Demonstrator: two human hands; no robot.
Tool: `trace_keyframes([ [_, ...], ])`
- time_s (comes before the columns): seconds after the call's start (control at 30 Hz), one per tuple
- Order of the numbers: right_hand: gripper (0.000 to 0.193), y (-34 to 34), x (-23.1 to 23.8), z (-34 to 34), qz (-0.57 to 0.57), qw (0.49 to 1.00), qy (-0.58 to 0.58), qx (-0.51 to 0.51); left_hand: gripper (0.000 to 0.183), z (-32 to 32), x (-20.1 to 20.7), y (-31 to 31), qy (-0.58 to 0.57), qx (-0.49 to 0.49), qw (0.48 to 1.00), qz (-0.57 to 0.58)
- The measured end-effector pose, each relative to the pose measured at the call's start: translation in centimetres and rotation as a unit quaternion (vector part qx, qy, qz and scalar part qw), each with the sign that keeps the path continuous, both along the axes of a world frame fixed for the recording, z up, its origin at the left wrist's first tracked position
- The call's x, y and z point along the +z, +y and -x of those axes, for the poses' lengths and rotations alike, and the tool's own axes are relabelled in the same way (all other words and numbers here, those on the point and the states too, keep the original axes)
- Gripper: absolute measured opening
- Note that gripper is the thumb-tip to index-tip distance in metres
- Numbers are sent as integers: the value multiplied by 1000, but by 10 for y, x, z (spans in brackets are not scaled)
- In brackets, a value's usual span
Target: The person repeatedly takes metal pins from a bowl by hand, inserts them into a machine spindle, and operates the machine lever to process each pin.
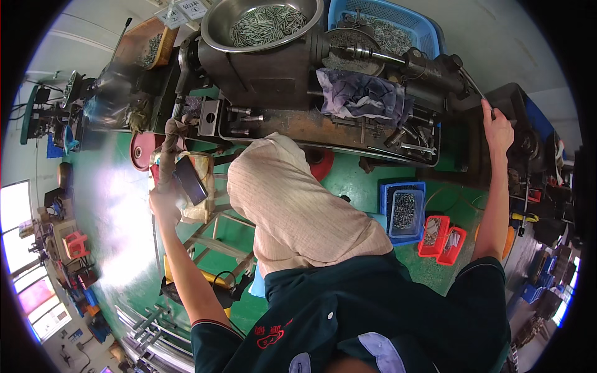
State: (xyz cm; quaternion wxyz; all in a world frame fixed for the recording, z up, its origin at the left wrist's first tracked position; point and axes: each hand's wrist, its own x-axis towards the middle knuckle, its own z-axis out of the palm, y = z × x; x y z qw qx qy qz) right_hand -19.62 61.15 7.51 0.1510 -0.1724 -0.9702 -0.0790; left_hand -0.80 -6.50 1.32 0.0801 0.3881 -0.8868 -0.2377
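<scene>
A bench lathe [264, 81] stands in front of me. At its left end a lever handle wrapped in brown cloth [166, 152] points toward me, and my left hand [163, 204] is closed round its lower end. Off to the right, my right hand [499, 132] is closed on the end of a thin metal lever [474, 84] that rises from the tailstock [429, 74]. A bright shaft [376, 55] reaches from the tailstock toward the headstock. What sits at the working point is too small to tell.
A steel bowl of metal pins [214, 31] rests on the headstock. Behind is a blue basket of parts [435, 37]. A crumpled cloth [360, 96] and a wrench [418, 149] lie on the bench. Below stand blue [407, 236] and red bins [444, 253]. A dark phone [190, 180] lies left.
</scene>
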Motion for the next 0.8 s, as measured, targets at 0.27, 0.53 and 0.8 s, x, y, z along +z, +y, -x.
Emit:
trace_keyframes([
  [0.27, 66, -8, -2, 1, -2, 1000, 7, -6, 23, -5, -12, -12, 6, 2, 998, 55],
  [0.53, 64, -7, -4, -1, 20, 1000, 3, -7, 24, -3, -4, -6, -1, -3, 999, 32],
  [0.8, 35, 7, -17, 52, -156, 964, 210, 48, 22, 1, -1, -6, -19, -5, 999, 27],
])
